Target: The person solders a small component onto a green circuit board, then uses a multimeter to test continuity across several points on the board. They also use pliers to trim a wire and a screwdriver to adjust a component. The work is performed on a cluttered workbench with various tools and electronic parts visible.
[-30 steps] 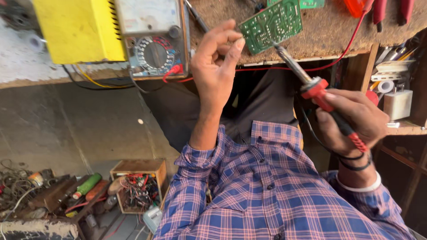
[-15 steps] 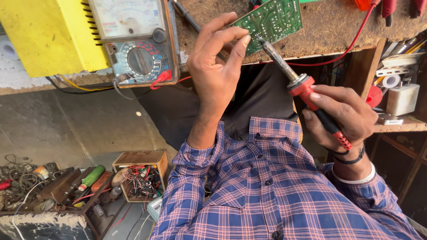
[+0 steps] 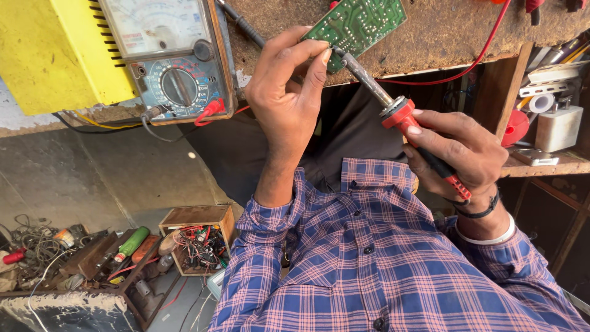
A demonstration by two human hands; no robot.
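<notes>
One worn brown bench top point(image 3: 442, 31) spans the upper part of the view. On its left stand a yellow housing point(image 3: 55, 49) and, against it, an analogue multimeter point(image 3: 172, 55) with a rotary dial and red and black plugs seated at its lower edge. Below the bench, on the floor, a wooden box point(image 3: 200, 240) holds a tangle of small wired parts, with loose tools and wire coils to its left.

Green circuit board point(image 3: 362, 21): lies flat on the bench near the front edge, solder side up, upper part cut off by the frame. A red lead point(image 3: 485, 52) trails across the bench to its right.

Left hand point(image 3: 286, 104): raised to the board's near corner, thumb and forefinger pinched close together, other fingers curled behind. Whether the pinch grips the board edge or something thin, I cannot tell. A black probe point(image 3: 243, 24) lies just behind the knuckles.

Right hand point(image 3: 458, 150): fingers wrapped firmly round the red-and-black handle of a soldering iron point(image 3: 399, 114), pen-style. Shaft slants up and left.

Iron tip point(image 3: 338, 52): at the board's lower edge, just beside the left fingertips.

Progress, as judged: tool and board are brought together and work at one spot looks under way. No fresh joint can be made out, so nothing shows as finished. Both hands are committed; the meter probes are idle.
</notes>
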